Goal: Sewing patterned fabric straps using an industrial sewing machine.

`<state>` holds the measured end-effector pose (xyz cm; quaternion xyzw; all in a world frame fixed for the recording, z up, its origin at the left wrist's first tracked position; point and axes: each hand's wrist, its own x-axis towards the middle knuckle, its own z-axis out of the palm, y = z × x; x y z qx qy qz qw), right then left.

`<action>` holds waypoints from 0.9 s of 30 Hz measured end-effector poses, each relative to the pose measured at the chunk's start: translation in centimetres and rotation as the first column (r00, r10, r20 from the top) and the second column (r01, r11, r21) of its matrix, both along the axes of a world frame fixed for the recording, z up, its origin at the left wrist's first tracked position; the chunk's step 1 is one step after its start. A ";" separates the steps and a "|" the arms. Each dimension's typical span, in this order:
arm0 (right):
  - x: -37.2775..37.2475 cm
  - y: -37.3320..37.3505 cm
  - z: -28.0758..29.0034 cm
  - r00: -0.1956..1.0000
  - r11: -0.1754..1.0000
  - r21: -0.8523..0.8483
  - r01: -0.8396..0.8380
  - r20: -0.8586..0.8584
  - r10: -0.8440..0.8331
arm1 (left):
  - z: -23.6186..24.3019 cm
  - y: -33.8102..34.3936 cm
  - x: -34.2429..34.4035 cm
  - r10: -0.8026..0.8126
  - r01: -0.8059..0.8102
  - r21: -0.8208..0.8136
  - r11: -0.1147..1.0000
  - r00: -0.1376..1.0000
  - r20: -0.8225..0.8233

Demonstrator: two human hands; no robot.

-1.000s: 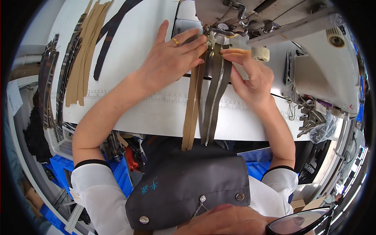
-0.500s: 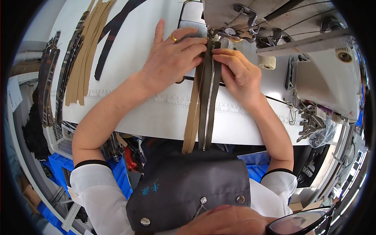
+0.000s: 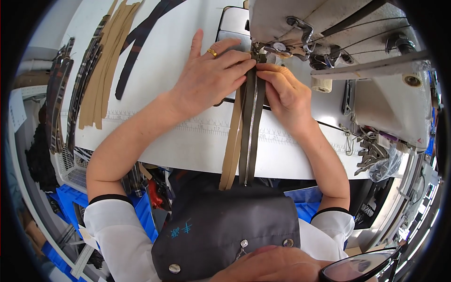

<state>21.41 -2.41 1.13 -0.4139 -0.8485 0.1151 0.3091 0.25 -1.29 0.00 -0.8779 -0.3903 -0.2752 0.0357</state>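
Note:
A dark olive zipper (image 3: 252, 127) with silver metal teeth runs from the sewing machine's needle area (image 3: 256, 47) down over the table's front edge. Along its left side lies a tan fabric strip (image 3: 232, 145), partly under the zipper tape. My left hand (image 3: 206, 75), wearing a gold ring, has its outer fingers spread; its index finger and thumb close on the strip and the zipper's left edge just before the needle. On the opposite side, my right hand (image 3: 287, 96) pinches the right edge of the zipper tape. Fingertips hide part of the tape near the presser foot.
Several tan strips (image 3: 105, 70) lie at the left beside plaid strips (image 3: 87, 80) and dark strips (image 3: 136, 47). A printed ruler scale (image 3: 197, 126) crosses the white table. The machine head (image 3: 329, 23) overhangs the right. Fabric scraps and a plastic bag (image 3: 385, 167) sit at the right edge.
The table and machine appear slightly lower and further right in the picture. Both hands keep nearly the same places on the zipper and strip.

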 end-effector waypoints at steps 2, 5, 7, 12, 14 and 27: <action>0.0 0.0 0.0 1.000 1.000 0.003 0.002 0.009 -0.002 | -0.1 0.0 0.0 0.000 0.000 -0.001 1.000 1.000 0.002; -0.1 0.0 0.0 1.000 1.000 0.010 0.001 0.020 -0.001 | -0.2 0.0 0.1 0.000 0.000 -0.002 1.000 1.000 0.002; -0.1 0.0 0.1 1.000 1.000 0.018 -0.008 0.017 0.008 | -0.2 0.0 0.1 0.001 -0.001 -0.005 1.000 1.000 -0.001; -0.2 -0.2 0.1 0.999 1.000 0.012 0.002 0.032 -0.003 | -0.1 0.0 0.0 -0.001 0.001 -0.022 1.000 1.000 -0.006; -0.2 -0.2 0.1 0.999 1.000 0.018 0.004 0.035 -0.005 | -0.1 0.0 0.0 -0.004 0.004 -0.035 0.999 1.000 -0.007; 0.1 -0.7 0.9 0.992 0.993 0.108 -0.057 0.118 0.044 | -0.3 0.1 0.2 -0.026 0.026 0.041 0.999 1.000 -0.003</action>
